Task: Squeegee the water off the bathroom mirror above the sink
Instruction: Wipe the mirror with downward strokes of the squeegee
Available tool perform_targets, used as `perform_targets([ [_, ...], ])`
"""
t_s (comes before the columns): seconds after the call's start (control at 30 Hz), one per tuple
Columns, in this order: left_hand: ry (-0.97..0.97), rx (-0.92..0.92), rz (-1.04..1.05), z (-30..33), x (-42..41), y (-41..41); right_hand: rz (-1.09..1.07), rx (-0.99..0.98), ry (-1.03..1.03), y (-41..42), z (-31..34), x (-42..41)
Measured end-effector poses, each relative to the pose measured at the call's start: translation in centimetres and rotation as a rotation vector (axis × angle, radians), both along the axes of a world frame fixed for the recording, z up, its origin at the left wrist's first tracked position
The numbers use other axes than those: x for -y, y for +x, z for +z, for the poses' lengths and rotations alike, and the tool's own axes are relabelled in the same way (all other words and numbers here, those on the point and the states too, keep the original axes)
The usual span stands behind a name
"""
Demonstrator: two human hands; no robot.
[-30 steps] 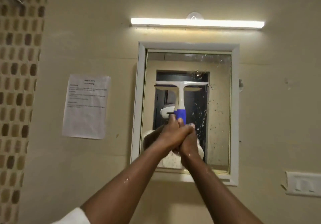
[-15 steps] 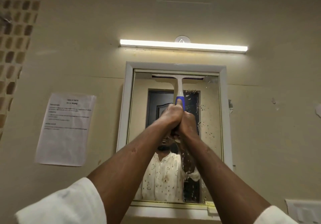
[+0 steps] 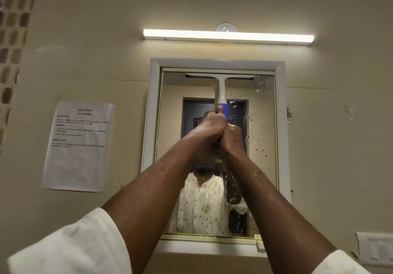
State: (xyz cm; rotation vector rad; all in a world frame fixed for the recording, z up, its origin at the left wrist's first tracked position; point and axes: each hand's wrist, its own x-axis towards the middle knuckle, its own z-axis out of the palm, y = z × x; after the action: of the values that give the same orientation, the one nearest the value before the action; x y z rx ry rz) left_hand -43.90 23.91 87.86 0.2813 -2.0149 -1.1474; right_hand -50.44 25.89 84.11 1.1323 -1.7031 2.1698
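A white squeegee [image 3: 221, 83] with a blue grip stands upright against the mirror [image 3: 262, 129], its blade flat along the glass's top edge. My left hand [image 3: 209, 128] and my right hand [image 3: 232, 138] are both wrapped around the blue handle, left one higher, arms stretched up. The mirror has a white frame. Water drops and streaks cover its right side; the left side looks drier. A person in a white patterned shirt is reflected in the lower glass.
A lit tube light [image 3: 228, 36] hangs just above the mirror frame. A printed paper sheet [image 3: 77, 146] is taped to the wall on the left. A white switch plate [image 3: 375, 248] sits at lower right. Brown mosaic tiles [image 3: 12, 39] run down the far left.
Both hands have raised the squeegee from the mirror's middle to its top edge. The view has tilted up a little.
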Motion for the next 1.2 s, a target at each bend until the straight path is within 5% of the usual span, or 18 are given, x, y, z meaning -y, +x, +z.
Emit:
perform_targets([
  [0.8,-0.084,0.003,0.094,-10.9,-0.7,-1.1,0.096,0.091,-0.123,0.9,-11.6,-1.8],
  [1.2,-0.105,0.044,0.106,-18.3,-1.6,0.1,0.060,0.144,-0.019,1.9,-18.5,-3.2],
])
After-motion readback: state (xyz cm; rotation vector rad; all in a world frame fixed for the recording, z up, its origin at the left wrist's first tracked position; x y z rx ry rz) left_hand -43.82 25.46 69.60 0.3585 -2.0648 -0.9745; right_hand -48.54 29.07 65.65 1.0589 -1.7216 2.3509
